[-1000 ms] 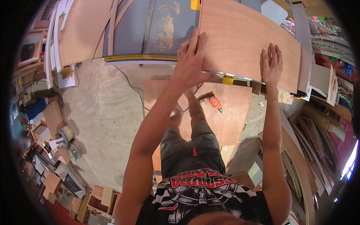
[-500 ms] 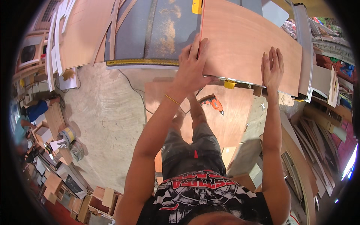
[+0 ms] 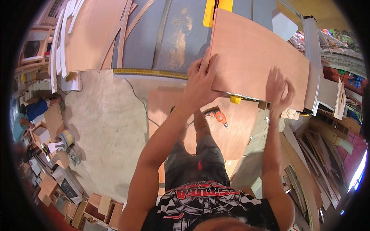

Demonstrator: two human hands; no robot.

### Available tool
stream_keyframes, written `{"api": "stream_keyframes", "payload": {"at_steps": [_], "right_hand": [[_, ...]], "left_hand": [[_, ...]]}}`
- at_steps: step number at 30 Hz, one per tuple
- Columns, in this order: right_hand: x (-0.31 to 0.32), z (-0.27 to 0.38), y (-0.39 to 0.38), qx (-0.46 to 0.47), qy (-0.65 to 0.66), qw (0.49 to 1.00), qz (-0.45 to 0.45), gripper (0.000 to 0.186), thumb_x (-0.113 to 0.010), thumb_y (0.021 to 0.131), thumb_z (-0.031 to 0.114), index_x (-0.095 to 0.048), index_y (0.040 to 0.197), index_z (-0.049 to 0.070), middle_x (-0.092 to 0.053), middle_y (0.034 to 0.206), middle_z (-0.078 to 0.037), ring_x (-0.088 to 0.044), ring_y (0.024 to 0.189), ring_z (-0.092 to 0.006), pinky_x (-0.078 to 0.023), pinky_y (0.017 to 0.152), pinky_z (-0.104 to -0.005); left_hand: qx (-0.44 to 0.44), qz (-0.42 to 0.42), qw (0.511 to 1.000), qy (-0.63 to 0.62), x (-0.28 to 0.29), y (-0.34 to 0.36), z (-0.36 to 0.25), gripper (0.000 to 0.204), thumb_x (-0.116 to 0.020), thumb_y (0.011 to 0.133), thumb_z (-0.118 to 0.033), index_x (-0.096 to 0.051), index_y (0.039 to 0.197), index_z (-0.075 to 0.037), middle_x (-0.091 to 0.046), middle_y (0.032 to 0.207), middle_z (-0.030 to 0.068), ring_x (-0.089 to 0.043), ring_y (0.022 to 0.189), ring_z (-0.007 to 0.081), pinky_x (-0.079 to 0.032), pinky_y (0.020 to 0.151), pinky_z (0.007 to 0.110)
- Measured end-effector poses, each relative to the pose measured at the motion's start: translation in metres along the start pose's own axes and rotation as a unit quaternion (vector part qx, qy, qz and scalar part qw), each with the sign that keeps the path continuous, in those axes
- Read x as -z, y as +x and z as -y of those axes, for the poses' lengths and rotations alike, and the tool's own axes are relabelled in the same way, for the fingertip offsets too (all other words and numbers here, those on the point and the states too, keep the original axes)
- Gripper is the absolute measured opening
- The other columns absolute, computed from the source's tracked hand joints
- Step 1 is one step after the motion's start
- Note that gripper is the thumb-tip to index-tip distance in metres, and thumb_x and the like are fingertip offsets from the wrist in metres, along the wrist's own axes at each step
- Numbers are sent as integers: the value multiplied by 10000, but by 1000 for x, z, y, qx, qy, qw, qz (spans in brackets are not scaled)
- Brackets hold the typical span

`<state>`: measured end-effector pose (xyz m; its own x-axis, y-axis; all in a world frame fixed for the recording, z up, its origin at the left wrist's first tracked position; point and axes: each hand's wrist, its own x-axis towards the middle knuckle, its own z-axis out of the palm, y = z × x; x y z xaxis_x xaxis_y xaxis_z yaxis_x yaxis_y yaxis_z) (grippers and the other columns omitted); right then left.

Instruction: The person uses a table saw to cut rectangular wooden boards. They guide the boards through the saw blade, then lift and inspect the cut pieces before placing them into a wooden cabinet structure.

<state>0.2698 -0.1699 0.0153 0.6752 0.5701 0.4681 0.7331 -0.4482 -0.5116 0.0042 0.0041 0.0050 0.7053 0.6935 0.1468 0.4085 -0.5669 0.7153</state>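
A plywood panel [image 3: 250, 54] lies on the grey table saw [image 3: 169, 23], its left edge beside a thin red line and a yellow plate [image 3: 209, 13]. My left hand [image 3: 200, 79] grips the panel's near-left corner, fingers along the left edge and thumb at the front edge. My right hand [image 3: 280, 90], blurred, is at the right part of the panel near its front edge, fingers apart and slightly bent. An orange drill [image 3: 219, 117] lies below on a plywood sheet [image 3: 235, 142] on the floor.
Strips and boards [image 3: 86, 34] lie at the upper left; a dark cable [image 3: 137, 96] crosses the floor. Another person [image 3: 29, 111] is at the far left among boxes and offcuts. Stacked boards [image 3: 316, 161] fill the right side, beside a metal rail [image 3: 310, 61].
The panel and both hands have moved toward my body, exposing more of the yellow plate beyond the panel's far edge. My right hand now blurs, and the view has shifted slightly.
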Motion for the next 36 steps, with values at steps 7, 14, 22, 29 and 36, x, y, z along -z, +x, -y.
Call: {"api": "stream_keyframes", "payload": {"at_steps": [7,14,22,29,36], "right_hand": [[-24,-22,-183,-399,233,884,68,235,-543,1055,300,-552,1012,69,-542,968,-49,-507,867,-138,-440,829,-306],[-121,-50,-87,-515,513,682,78,380,-540,1035,378,-529,1294,101,-615,1185,-66,-607,1056,-198,-483,936,-369],[-143,-72,-64,-502,562,653,73,382,-553,1026,356,-527,1309,101,-613,1201,-70,-603,1078,-213,-494,933,-392],[-141,-84,-63,-496,581,641,75,386,-564,1018,336,-524,1322,101,-612,1215,-73,-599,1098,-227,-505,930,-412],[-137,-92,-73,-487,598,631,85,393,-575,1011,316,-522,1335,100,-612,1228,-77,-596,1117,-240,-515,928,-432]], "left_hand": [[-9,-27,1000,5,-3,-2,5,1113,-901,575,-438,-405,1517,-117,-244,1642,168,-417,1264,387,-345,1071,510],[-26,-32,999,34,-5,0,5,1073,-877,613,-495,-424,1499,-93,-223,1647,171,-427,1266,368,-368,1051,497],[-28,-44,998,23,-8,-3,8,1070,-879,623,-530,-437,1496,-95,-234,1647,171,-404,1267,368,-336,1078,480],[-17,-30,999,23,-5,-4,5,1111,-886,604,-539,-428,1510,-86,-229,1647,173,-389,1278,352,-329,1082,467],[-19,-23,999,13,-6,-4,5,1130,-912,581,-488,-420,1514,-84,-224,1646,185,-391,1279,359,-334,1079,477]]}}
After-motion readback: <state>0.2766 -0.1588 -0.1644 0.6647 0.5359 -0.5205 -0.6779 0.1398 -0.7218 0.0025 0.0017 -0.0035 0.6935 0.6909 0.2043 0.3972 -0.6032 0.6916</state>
